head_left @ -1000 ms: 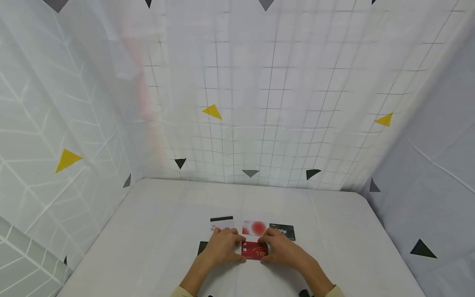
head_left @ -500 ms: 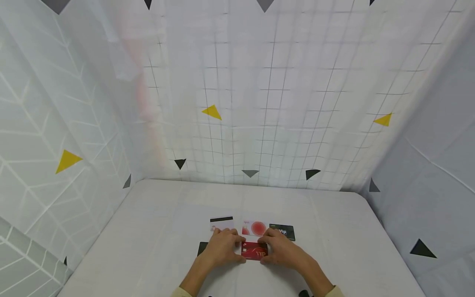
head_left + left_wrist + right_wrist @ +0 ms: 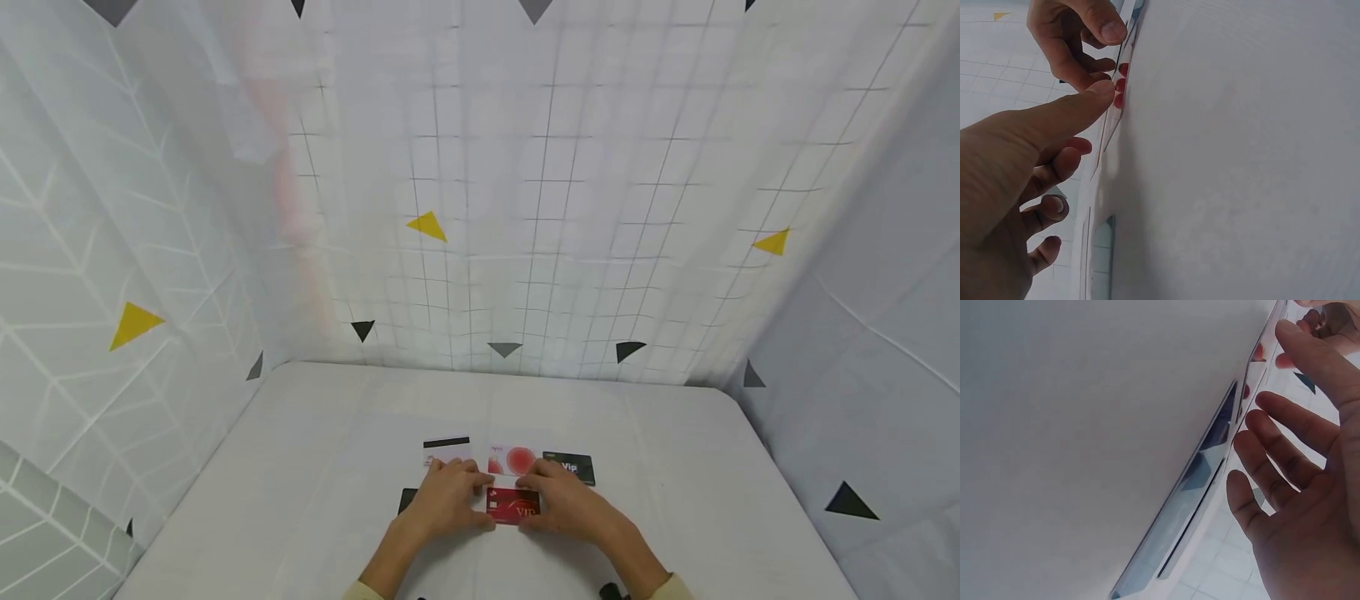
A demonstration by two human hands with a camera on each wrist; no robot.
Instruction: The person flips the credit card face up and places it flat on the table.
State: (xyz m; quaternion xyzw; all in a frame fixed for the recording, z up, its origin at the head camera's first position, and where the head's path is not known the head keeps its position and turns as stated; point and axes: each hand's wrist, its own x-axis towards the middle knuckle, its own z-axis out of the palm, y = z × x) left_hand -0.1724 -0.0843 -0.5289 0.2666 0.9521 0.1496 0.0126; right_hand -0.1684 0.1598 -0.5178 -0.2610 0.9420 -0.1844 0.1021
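Observation:
A red card marked VIP point(image 3: 513, 505) lies between my two hands near the front middle of the table in the head view. My left hand point(image 3: 444, 500) holds its left side, index finger at the upper corner and thumb at the lower one. Opposite it, my right hand point(image 3: 573, 504) holds the right side the same way, its thumb overlapping the lower corner. In the left wrist view the left thumb point(image 3: 1094, 100) reaches a card edge showing red patches. The right wrist view has the right hand's other fingers point(image 3: 1266, 469) apart, beside a glossy card point(image 3: 1175, 500).
Behind the red card are a white card with a black stripe point(image 3: 446, 450), a pink-and-red card point(image 3: 513, 459) and a black Vip card point(image 3: 572, 467). A dark card point(image 3: 407, 498) is partly hidden by the left hand. White patterned sheets point(image 3: 495, 275) enclose the white table point(image 3: 345, 417).
My right thumb and index finger have edged slightly left over the red card's right side. The left hand and the other cards keep their places.

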